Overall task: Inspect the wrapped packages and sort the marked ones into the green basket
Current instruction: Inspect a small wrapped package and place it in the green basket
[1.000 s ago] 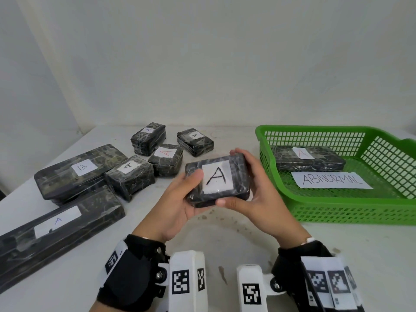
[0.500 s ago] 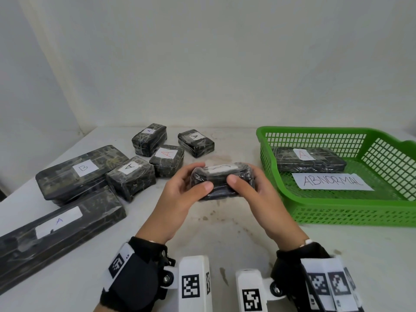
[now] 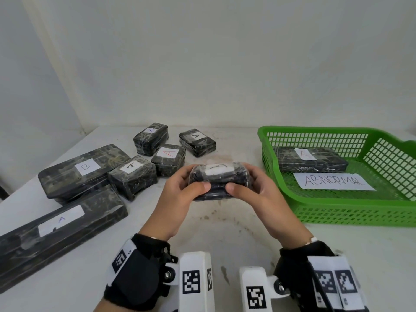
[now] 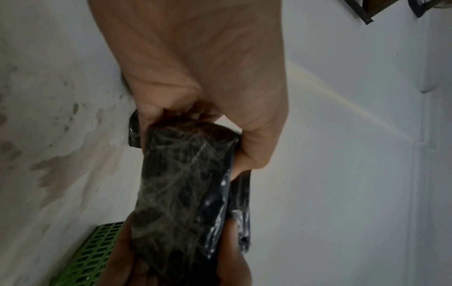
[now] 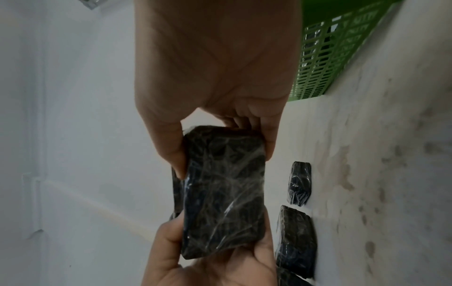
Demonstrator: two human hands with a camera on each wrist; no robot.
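Both hands, the left hand and the right hand, grip one small wrapped package above the bench; inspection seems underway. One package lies in the green basket, and seven others wait on the bench

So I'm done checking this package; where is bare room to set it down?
Bare table lies under the held package, between the long packages and green basket. The cluster of small packages behind is crowded.
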